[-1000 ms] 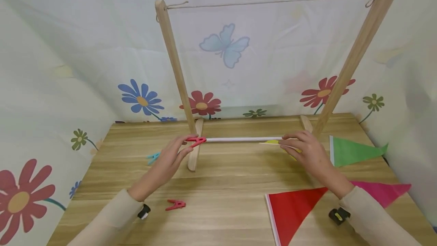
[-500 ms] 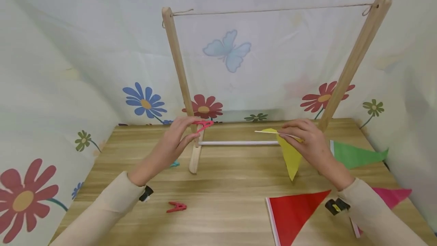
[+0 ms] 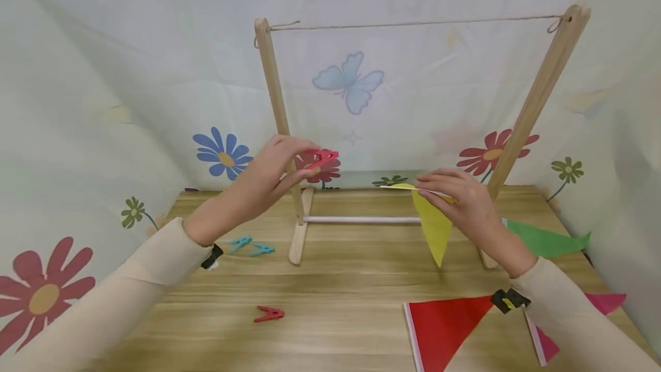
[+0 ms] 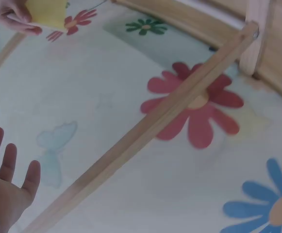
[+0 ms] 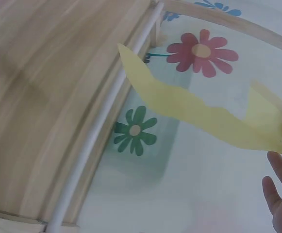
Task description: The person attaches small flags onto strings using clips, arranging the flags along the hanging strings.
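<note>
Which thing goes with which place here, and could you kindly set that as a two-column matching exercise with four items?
1. yellow flag
2. string
3. red flag
4. blue clothespins

A. on the left half of the table
B. in the right hand
C. tied between the wooden posts
D. on the right half of the table

Pairs: 1-B; 2-C; 3-D; 4-A

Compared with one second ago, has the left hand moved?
Yes, the left hand has moved up in the head view, from near the foot of the left wooden post to higher along it.
</note>
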The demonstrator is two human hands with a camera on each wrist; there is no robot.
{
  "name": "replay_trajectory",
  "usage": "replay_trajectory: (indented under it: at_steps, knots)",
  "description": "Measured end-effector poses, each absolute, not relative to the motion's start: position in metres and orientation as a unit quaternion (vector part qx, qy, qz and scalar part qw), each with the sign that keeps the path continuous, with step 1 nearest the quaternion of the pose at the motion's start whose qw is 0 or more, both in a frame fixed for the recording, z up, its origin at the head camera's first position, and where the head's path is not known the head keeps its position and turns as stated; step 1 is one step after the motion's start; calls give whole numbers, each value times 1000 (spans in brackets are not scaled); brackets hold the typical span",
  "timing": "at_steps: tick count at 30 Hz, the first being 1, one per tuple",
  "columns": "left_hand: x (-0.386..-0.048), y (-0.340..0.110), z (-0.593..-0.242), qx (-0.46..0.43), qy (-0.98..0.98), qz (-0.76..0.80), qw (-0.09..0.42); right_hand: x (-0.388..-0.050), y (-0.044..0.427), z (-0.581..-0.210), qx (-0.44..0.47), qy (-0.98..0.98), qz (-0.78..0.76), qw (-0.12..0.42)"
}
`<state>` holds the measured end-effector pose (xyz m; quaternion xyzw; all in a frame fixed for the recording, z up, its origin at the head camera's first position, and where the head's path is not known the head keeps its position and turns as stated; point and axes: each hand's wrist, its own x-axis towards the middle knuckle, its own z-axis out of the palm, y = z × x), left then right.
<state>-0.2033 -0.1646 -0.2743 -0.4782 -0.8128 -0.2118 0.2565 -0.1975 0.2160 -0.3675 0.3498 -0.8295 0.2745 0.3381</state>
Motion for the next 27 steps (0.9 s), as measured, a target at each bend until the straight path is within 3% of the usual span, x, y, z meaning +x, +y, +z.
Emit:
replay_trajectory:
  at_steps: [15,27]
  knots:
    - [-208,-152,-190,-491,-814,-167,263,-206,212,-342,348,-825,284,343]
    - [-217,-138,-129,-460,-860,-72,210,-222,211,-317,354,-822,292,337]
